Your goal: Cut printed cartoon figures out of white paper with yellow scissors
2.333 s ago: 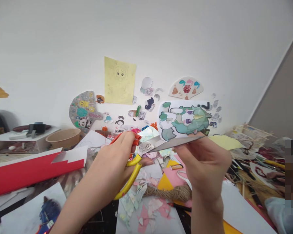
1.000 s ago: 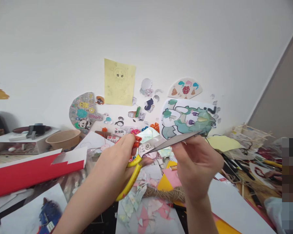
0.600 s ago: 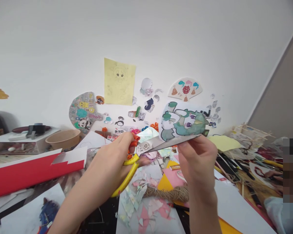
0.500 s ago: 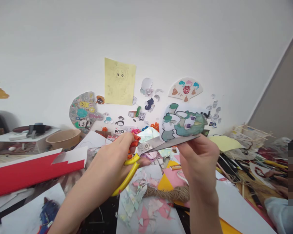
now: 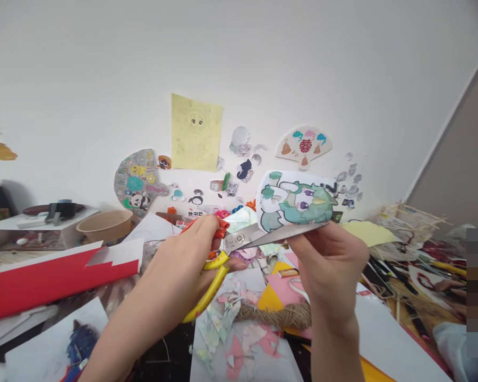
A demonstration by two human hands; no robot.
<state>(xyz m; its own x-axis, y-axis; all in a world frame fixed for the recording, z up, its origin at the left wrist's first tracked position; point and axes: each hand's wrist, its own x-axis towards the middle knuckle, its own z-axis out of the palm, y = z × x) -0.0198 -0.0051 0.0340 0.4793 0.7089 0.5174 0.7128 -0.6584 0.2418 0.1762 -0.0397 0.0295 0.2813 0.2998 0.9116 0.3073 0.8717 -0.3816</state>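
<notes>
My left hand (image 5: 197, 244) is wrapped round the handles of a pair of scissors (image 5: 242, 239), one handle red-orange, the other yellow. The blades point right and lie along the lower edge of a paper cutout (image 5: 302, 204). This cutout shows a green-and-white cartoon animal with purple eyes, turned sideways, with a white margin around it. My right hand (image 5: 329, 254) pinches the cutout from below near its right end, close to the blade tips. The right fingertips are partly hidden behind the paper and blades.
Torn paper scraps (image 5: 223, 323) and a bundle of twine (image 5: 279, 315) lie below my hands. A red board (image 5: 56, 278) and a tan bowl (image 5: 105, 225) are at left. Another person's hand (image 5: 454, 289) shows at far right. Drawings hang on the wall.
The cutout has tilted slightly so its face shows more fully, and my right hand has shifted a little to the right. The scissors stay almost in place along its lower edge.
</notes>
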